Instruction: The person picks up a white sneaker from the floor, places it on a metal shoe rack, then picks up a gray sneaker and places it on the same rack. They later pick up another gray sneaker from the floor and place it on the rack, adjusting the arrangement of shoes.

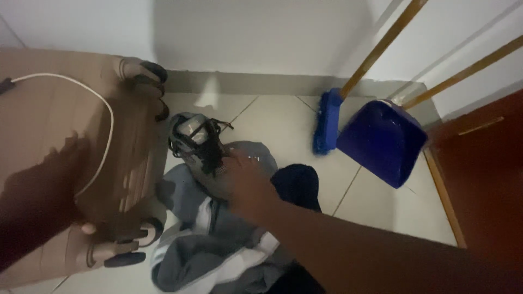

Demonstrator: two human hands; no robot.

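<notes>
in the head view the right hand [245,182] reaches to the middle of the frame and rests on a grey shoe [200,146] with dark laces, fingers curled at its collar, though whether they have truly closed on it i cannot tell; the shoe lies on a heap of grey and white clothes [210,239] on the tiled floor [272,122], just beside a tan suitcase [65,147] at the left. the left hand [90,227], at lower left, grips the suitcase's edge near a wheel. to do this well, i judge the fingers should hook inside the shoe's opening and lift it straight up, clear of the blue broom [327,121] and dustpan [381,141] at upper right.
</notes>
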